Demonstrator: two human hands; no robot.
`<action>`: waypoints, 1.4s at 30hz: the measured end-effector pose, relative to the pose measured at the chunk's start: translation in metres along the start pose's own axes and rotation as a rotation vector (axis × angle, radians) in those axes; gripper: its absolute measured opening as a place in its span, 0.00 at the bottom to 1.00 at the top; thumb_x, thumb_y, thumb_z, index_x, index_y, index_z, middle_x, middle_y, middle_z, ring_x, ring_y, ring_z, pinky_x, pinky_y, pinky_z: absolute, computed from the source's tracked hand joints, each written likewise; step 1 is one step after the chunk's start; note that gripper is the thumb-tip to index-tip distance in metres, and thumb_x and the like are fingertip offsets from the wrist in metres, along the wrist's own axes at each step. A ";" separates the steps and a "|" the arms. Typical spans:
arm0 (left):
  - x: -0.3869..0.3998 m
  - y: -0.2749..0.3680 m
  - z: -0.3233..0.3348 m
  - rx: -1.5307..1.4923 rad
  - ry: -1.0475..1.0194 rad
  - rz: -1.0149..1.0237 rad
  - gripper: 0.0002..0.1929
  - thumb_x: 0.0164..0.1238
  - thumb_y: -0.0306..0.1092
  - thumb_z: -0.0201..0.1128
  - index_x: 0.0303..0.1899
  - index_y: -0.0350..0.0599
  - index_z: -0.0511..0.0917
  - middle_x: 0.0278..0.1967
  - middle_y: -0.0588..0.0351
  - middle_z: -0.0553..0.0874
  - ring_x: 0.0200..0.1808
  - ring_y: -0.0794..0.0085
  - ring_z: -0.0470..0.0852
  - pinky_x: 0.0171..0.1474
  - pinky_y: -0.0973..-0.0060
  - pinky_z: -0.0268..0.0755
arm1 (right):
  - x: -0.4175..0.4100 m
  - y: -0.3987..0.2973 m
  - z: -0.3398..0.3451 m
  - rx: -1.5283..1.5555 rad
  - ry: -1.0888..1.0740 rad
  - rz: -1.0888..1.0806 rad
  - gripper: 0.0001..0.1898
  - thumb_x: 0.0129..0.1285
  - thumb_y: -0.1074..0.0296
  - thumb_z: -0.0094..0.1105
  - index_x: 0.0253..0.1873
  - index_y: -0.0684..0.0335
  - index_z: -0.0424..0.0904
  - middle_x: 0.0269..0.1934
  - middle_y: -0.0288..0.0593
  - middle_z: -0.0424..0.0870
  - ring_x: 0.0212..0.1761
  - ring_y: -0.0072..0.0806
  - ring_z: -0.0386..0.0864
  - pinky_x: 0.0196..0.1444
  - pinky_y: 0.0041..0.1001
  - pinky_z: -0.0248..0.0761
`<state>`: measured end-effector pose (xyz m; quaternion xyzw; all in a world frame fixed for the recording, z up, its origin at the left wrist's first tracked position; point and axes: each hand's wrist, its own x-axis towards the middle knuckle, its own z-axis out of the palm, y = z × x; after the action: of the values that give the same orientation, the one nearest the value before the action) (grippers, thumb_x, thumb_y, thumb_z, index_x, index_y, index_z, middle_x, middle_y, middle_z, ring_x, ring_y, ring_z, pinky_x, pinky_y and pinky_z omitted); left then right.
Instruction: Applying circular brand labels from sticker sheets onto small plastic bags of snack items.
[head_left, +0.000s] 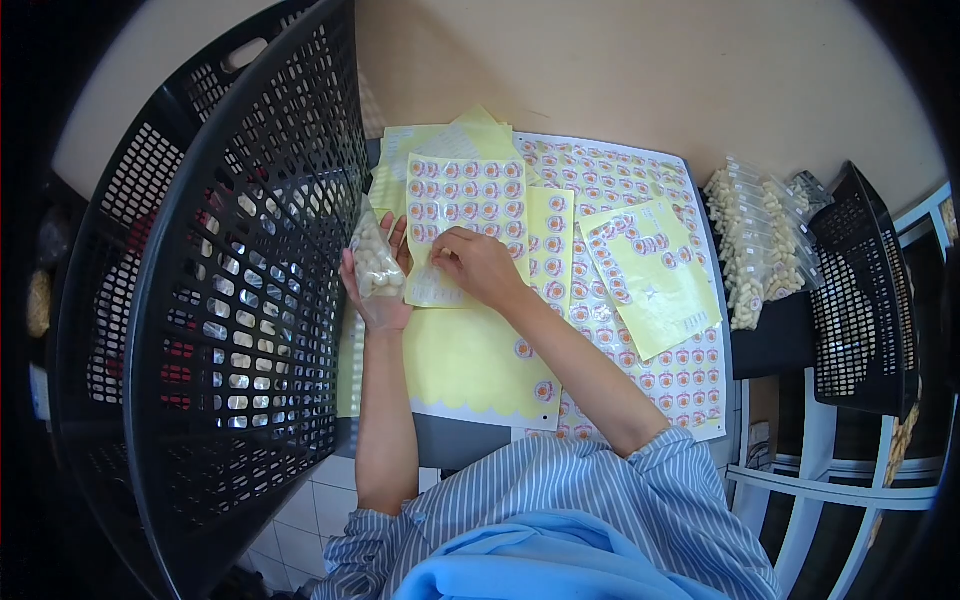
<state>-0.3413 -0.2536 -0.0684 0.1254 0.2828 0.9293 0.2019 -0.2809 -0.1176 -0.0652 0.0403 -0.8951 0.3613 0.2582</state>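
A clear plastic bag of pale, nut-like pieces (376, 259) rests in my left hand (387, 311), whose fingers curl around it beside the large black basket. Just to the right, my right hand (472, 262) is over the lower part of a yellow sheet of round stickers (469, 180), its thumb and fingertips close together. Whether a sticker is between those fingertips cannot be told. Under that sheet lie more sticker sheets and yellow backing paper (465, 352). A partly used yellow sheet (667, 292) lies at an angle on the large white-edged sticker sheets (675, 382).
A large black perforated plastic basket (247, 300) stands close on the left, holding bags. Rows of filled clear bags (757, 247) lie at the right, next to a smaller black basket (862, 300). A beige wall or panel (600, 67) borders the far side. White metal bars (832, 487) are at the lower right.
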 end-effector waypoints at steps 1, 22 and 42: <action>-0.001 0.000 -0.001 0.000 0.003 0.001 0.36 0.59 0.60 0.43 0.62 0.44 0.56 0.62 0.48 0.60 0.64 0.59 0.56 0.62 0.71 0.50 | 0.000 -0.002 0.000 0.013 0.014 0.001 0.02 0.49 0.71 0.57 0.29 0.60 0.76 0.29 0.37 0.79 0.28 0.35 0.78 0.28 0.30 0.71; 0.003 0.003 -0.002 -0.162 -0.003 -0.029 0.34 0.60 0.59 0.40 0.62 0.44 0.57 0.59 0.51 0.65 0.62 0.58 0.59 0.62 0.66 0.52 | 0.004 -0.001 -0.015 0.003 -0.183 0.034 0.12 0.49 0.65 0.62 0.37 0.61 0.74 0.38 0.40 0.78 0.36 0.34 0.78 0.38 0.29 0.73; -0.096 0.022 0.047 1.043 0.037 -0.252 0.46 0.45 0.34 0.70 0.62 0.37 0.46 0.50 0.43 0.71 0.41 0.61 0.78 0.46 0.76 0.70 | -0.072 -0.071 -0.155 0.586 0.654 0.264 0.11 0.61 0.74 0.54 0.48 0.71 0.72 0.39 0.40 0.79 0.39 0.19 0.75 0.42 0.17 0.65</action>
<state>-0.2467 -0.2903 -0.0288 0.1579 0.7233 0.6360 0.2178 -0.1328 -0.0747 0.0382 -0.1189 -0.6242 0.6227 0.4566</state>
